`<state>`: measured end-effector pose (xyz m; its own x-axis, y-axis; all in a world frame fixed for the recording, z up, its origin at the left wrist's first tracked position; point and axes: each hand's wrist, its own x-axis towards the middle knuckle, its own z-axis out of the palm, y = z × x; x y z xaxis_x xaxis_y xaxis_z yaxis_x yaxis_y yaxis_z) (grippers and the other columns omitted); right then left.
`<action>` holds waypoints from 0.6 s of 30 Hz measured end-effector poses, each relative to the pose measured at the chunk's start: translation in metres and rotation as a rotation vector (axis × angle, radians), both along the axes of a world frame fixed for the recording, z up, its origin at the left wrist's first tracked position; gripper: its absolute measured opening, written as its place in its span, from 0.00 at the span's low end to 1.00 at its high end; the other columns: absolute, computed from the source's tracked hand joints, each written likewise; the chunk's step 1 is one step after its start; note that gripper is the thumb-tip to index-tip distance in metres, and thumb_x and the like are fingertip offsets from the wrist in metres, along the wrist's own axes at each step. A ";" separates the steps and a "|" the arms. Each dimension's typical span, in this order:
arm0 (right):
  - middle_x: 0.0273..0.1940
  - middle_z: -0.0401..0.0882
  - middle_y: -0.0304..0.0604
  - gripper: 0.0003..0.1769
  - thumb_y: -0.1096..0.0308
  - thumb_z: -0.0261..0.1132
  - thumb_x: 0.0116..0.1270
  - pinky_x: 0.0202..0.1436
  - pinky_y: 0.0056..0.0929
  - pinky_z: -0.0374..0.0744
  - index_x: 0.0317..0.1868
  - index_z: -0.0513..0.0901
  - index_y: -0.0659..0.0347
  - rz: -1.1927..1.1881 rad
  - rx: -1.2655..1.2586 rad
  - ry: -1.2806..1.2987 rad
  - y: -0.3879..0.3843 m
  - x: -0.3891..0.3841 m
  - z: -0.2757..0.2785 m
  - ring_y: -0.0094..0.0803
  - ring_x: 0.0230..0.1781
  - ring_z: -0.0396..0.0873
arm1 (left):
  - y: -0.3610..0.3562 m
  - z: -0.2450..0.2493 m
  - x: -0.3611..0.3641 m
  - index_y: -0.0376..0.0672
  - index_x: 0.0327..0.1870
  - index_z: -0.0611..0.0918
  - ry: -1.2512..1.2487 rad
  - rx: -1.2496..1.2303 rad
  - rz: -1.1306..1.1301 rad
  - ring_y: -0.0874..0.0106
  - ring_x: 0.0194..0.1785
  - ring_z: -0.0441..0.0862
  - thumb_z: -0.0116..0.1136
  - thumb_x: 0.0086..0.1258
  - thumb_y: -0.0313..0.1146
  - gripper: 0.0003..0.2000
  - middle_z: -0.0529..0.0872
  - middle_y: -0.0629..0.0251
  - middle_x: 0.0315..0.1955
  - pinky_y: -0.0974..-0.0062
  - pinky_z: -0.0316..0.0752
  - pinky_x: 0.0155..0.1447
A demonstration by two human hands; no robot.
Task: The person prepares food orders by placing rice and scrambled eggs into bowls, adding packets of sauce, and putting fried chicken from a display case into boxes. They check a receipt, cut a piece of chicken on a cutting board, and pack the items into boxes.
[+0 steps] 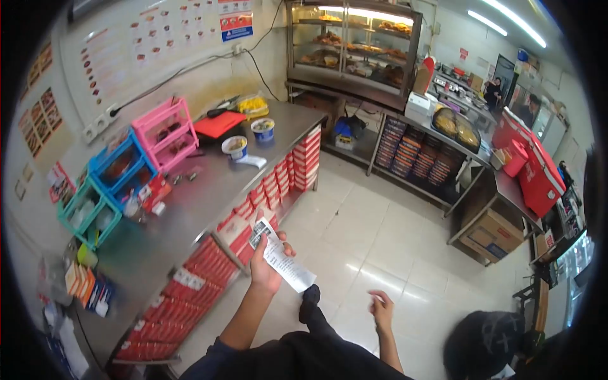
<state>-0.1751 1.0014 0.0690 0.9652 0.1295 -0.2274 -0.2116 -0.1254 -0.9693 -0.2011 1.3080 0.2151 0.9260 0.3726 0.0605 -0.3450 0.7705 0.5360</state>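
Observation:
A printed paper receipt (288, 261) is gripped in my left hand (266, 269), thumb on one side and fingers behind, beside the steel counter. The receipt hangs tilted, its lower end over the floor near my dark shoe (310, 295). My right hand (382, 310) hangs over the tiled floor with its fingers loosely bent and slightly apart, and I see nothing in it. On the steel counter (218, 190) to the left stand two white and blue bowls, the nearer bowl (234, 147) and the farther bowl (263, 130), with a white folded item (251, 161) near them.
Pink (166, 134), blue and green racks line the wall side of the counter. Red and white boxes (190, 297) are stacked beneath. Ahead stands a lit glass food cabinet (348, 47). A red cooler box (529, 161) is at right; other people (493, 92) are far back.

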 end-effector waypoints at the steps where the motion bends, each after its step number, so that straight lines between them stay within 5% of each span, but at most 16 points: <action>1: 0.25 0.75 0.40 0.16 0.75 0.54 0.60 0.24 0.20 0.69 0.49 0.77 0.59 -0.128 -0.055 -0.009 0.000 0.019 -0.004 0.20 0.24 0.72 | 0.015 -0.001 0.022 0.50 0.57 0.66 -0.006 0.003 0.005 0.72 0.30 0.72 0.40 0.72 0.44 0.16 0.75 0.65 0.35 0.69 0.70 0.43; 6: 0.39 0.77 0.50 0.24 0.77 0.59 0.53 0.33 0.25 0.77 0.54 0.72 0.58 -0.240 -0.293 -0.173 0.052 0.171 -0.044 0.29 0.30 0.78 | 0.097 -0.006 0.130 0.64 0.69 0.53 0.003 -0.044 0.154 0.72 0.29 0.71 0.37 0.72 0.48 0.24 0.74 0.65 0.33 0.68 0.70 0.42; 9: 0.38 0.78 0.45 0.22 0.81 0.59 0.51 0.32 0.24 0.77 0.49 0.76 0.59 0.141 -0.338 -0.487 0.135 0.277 -0.025 0.27 0.33 0.78 | 0.157 -0.018 0.169 0.67 0.68 0.56 0.135 -0.085 0.320 0.73 0.27 0.69 0.39 0.71 0.48 0.23 0.73 0.66 0.35 0.70 0.71 0.38; 10: 0.33 0.79 0.42 0.19 0.83 0.58 0.52 0.33 0.22 0.77 0.46 0.78 0.60 0.232 -0.229 -0.228 0.171 0.304 0.005 0.24 0.31 0.77 | 0.175 -0.022 0.178 0.67 0.67 0.57 0.145 -0.108 0.377 0.74 0.27 0.70 0.39 0.71 0.47 0.23 0.73 0.66 0.35 0.71 0.71 0.36; 13: 0.29 0.79 0.41 0.13 0.81 0.53 0.62 0.38 0.22 0.77 0.45 0.78 0.63 0.490 -0.171 -0.403 0.272 0.380 0.024 0.25 0.30 0.77 | 0.235 -0.045 0.199 0.68 0.66 0.59 0.168 -0.161 0.533 0.74 0.26 0.70 0.39 0.71 0.47 0.22 0.74 0.66 0.34 0.70 0.72 0.35; 18: 0.39 0.81 0.44 0.12 0.73 0.56 0.63 0.45 0.28 0.76 0.46 0.79 0.62 0.517 -0.147 -0.611 0.403 0.475 0.042 0.31 0.38 0.80 | 0.329 -0.091 0.243 0.61 0.66 0.61 0.268 -0.172 0.749 0.74 0.25 0.71 0.45 0.70 0.45 0.23 0.74 0.67 0.30 0.73 0.71 0.35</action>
<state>0.2999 1.4047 0.1108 0.7507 0.6024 0.2711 0.4691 -0.1972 -0.8609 0.0418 1.6371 0.1241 0.4026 0.8828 -0.2422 -0.6785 0.4654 0.5684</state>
